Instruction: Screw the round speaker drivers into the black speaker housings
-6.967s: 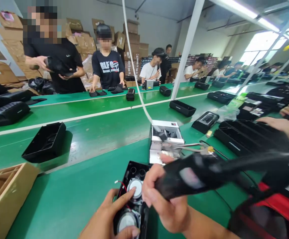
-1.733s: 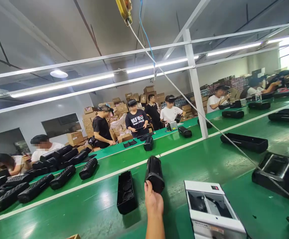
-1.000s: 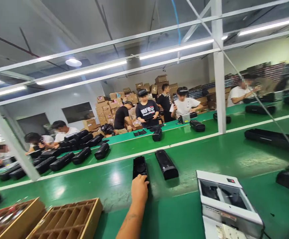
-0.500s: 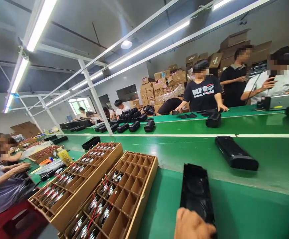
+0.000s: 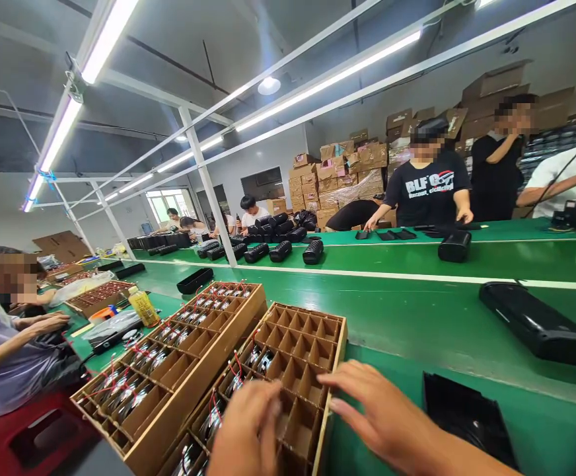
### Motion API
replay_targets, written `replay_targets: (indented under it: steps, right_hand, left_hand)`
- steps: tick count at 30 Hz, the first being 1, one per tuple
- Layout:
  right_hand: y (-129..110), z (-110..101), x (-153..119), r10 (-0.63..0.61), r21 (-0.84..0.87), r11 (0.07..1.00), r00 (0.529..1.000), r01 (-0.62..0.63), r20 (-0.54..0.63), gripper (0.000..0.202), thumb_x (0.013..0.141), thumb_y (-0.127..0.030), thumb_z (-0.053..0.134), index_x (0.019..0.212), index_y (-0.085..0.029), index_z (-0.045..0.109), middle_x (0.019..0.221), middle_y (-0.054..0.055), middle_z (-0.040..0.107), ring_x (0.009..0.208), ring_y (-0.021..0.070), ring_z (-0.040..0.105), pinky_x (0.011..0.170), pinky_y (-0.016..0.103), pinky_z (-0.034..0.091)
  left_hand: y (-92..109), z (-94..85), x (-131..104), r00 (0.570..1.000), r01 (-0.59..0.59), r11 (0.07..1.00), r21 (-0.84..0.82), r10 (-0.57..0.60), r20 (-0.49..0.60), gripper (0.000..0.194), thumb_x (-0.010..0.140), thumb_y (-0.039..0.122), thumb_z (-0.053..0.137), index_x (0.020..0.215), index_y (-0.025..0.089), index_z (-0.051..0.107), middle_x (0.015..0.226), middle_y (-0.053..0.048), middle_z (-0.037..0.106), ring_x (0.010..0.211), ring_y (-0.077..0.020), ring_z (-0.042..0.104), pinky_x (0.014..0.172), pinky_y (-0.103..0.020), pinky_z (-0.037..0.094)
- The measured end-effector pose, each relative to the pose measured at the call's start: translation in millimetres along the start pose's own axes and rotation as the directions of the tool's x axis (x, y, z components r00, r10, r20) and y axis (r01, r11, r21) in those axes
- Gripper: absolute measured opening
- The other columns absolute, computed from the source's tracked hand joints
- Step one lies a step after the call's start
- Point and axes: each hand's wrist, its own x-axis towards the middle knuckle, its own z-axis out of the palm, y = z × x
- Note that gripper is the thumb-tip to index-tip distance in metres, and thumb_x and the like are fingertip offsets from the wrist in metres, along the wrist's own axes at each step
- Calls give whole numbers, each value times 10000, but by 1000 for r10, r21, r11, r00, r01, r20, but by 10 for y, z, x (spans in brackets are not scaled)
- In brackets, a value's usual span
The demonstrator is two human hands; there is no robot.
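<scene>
My left hand [image 5: 248,430] is over the nearer divided cardboard box [image 5: 340,330], beside round metal parts with red wires [image 5: 213,413]; its fingers bend downward and their tips are partly hidden, so a hold cannot be made out. My right hand [image 5: 377,410] reaches across the box's right edge, thumb and fingers apart, holding nothing. To its right a black open casing [image 5: 466,416] lies on the green bench. A second divided box [image 5: 189,390] with more metal parts stands to the left.
A black speaker-like unit [image 5: 540,324] lies on the green belt [image 5: 367,291] at the right. An open black shell [image 5: 195,280] and a yellow bottle [image 5: 143,305] stand beyond the boxes. Co-workers sit at the left and stand across the belt.
Both hands are now at the nearer box; earlier one hand was at the black casing, which now lies untouched. The view has turned left, and the black unit on the belt appears nearer.
</scene>
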Motion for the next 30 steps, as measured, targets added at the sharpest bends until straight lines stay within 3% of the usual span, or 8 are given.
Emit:
replay_targets:
  steps: [2,6,11,15,22,25,27,30]
  right_hand:
    - [-60,318,546,37,-30,999,990,-33,136,408,1005,-319,621,1408,-262,656,1277,97,718,1201,296,630,1081,474,482]
    - [-119,868,1230,54,-40,998,986,-48,157,384,934,-406,736,1305,-306,728,1168,65,741,1138,291,639,980,417,487]
    - [-108,1255,1419,34,-60,998,986,-24,165,103,929,-354,748,975,-294,817,1034,44,752,1052,265,650,899,381,446]
    - [-76,1341,1474,-22,-24,999,994,24,105,142,959,-282,688,855,-243,775,1016,46,759,1027,239,648,884,357,424]
    - [-89,1114,1620,116,291,956,960,-38,-253,415,1101,-426,376,891,-207,661,920,83,738,873,233,681,765,334,465]
    - [-164,768,1727,194,465,885,908,1,-371,472,1121,-488,284,936,-206,613,915,91,758,829,219,707,784,339,495]
    - [-198,453,1748,178,533,842,893,79,-413,443,1096,-549,377,913,-216,606,873,64,762,825,212,715,832,339,517]
    - [-202,-47,1568,176,614,772,873,165,-455,467,1039,-649,472,908,-226,618,748,22,725,734,199,711,775,325,559]
  left_hand:
    - [-320,-87,354,990,142,984,105,-142,-3,269,1038,340,554,1225,180,663,1219,-84,700,1130,-225,671,1052,-500,539]
    - [-714,37,921,950,283,904,320,-309,32,252,1000,302,625,1191,144,674,1169,-88,713,1151,-248,672,1054,-525,532]
    - [-896,320,1041,927,281,858,430,-359,111,212,982,363,665,1045,167,711,1065,-49,741,1035,-208,707,980,-468,576]
    - [-891,306,1002,936,295,859,418,-348,54,236,992,387,649,969,159,709,1029,-46,747,1012,-201,712,979,-467,574]
    - [-579,-198,1109,965,205,967,153,-173,-197,242,1025,377,587,1068,183,726,1057,-47,761,1057,-206,704,1040,-494,534]
    - [-341,-427,1047,931,136,989,-49,-145,-334,346,1053,421,486,1042,196,749,1109,-68,774,1160,-220,684,1109,-479,499]
    - [-110,-521,916,903,109,974,-200,-181,-389,422,1037,510,457,1030,225,769,1172,-66,783,1245,-236,664,1162,-431,472]
    - [297,-539,591,904,127,901,-415,-277,-326,497,986,644,497,1074,223,747,1112,-57,812,1038,-225,765,933,-339,619]
